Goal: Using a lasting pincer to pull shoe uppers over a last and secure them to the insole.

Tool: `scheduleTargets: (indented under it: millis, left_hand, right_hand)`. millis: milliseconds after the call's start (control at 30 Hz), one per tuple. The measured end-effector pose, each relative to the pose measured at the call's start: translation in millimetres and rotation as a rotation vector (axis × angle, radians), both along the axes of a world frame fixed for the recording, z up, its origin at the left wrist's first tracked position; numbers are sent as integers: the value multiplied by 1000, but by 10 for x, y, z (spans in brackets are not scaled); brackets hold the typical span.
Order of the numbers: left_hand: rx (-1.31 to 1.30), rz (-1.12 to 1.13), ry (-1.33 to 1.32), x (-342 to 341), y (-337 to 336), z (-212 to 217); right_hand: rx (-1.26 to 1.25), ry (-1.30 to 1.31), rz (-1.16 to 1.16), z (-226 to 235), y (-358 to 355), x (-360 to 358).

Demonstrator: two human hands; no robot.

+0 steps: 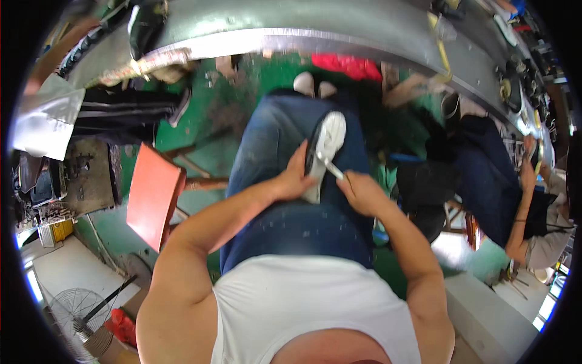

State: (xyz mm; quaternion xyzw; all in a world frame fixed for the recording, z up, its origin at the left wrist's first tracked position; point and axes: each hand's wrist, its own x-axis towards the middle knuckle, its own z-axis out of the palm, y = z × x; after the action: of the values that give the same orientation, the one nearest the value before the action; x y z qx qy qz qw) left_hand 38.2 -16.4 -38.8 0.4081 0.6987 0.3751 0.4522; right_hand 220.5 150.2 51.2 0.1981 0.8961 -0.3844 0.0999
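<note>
Centrally one dark-and-white shoe (331, 134), left grip (295, 176) clasping its side, right grip (364, 192) pinching one slim pale tool (333, 170).

Middle of view is bright, shadows soft. Strong glare along front edge of worktop (291, 18); white sheet (48, 130) at left partly washed out. Green floor (270, 73) darker. Worktop bends into arc, corners black. Far sides slightly blurred.
</note>
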Motion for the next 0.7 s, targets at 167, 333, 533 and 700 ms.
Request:
scheduleTargets:
  millis: [167, 333, 533, 700]
  left_hand:
    - [-56, 119, 16, -138, 285, 391]
    - [-103, 346, -647, -506, 507, 258]
    - [246, 427, -757, -1277, 490, 1518]
    - [353, 456, -454, -2282, 1475, 2655]
  right_hand:
    - [-390, -44, -236, 77, 160, 218]
    - [-286, 100, -333, 396, 554, 0]
    - [405, 508, -168, 1050, 1546, -876]
    - [834, 671, -119, 993, 2810, -1854]
